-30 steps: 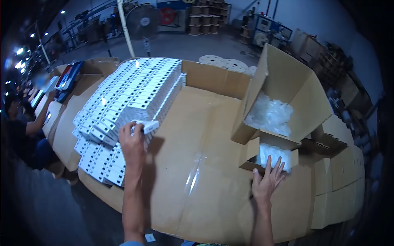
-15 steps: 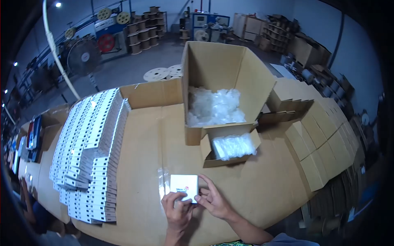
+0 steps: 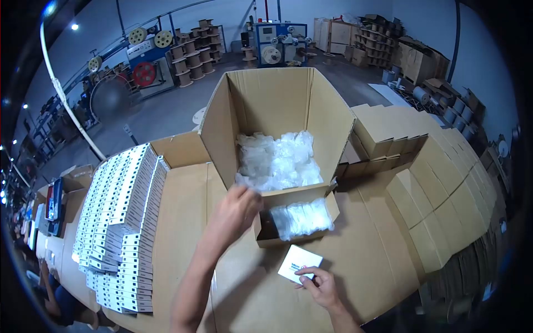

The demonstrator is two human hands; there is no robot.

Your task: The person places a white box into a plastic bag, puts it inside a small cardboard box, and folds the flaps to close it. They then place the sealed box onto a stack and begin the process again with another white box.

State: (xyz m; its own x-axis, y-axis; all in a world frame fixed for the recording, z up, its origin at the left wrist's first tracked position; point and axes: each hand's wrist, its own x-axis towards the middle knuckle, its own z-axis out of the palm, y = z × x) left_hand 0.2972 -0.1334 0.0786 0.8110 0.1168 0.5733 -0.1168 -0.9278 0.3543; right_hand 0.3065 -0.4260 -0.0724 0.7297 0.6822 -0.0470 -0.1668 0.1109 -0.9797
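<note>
My right hand [image 3: 319,287] grips a flat white box [image 3: 298,263] with small print on it, low over the cardboard-covered table. My left hand [image 3: 239,208] is raised at the front left corner of the large open carton [image 3: 327,122]; its fingers are blurred, and whatever they hold, if anything, cannot be made out. Clear plastic bags [image 3: 277,158] lie inside the large carton. Right in front of it, a small open carton [image 3: 269,242] holds wrapped items in clear bubble plastic [image 3: 302,218].
Rows of stacked white boxes [image 3: 119,205] stand at the left. Folded brown cartons [image 3: 438,200] fill the right side. Part of another person's arm [image 3: 50,291] shows at the far left. Machines and wooden spools [image 3: 194,64] are behind.
My left hand has left the white box and risen toward the large carton. The white box has moved right in my right hand and is tilted. The camera view has shifted.
</note>
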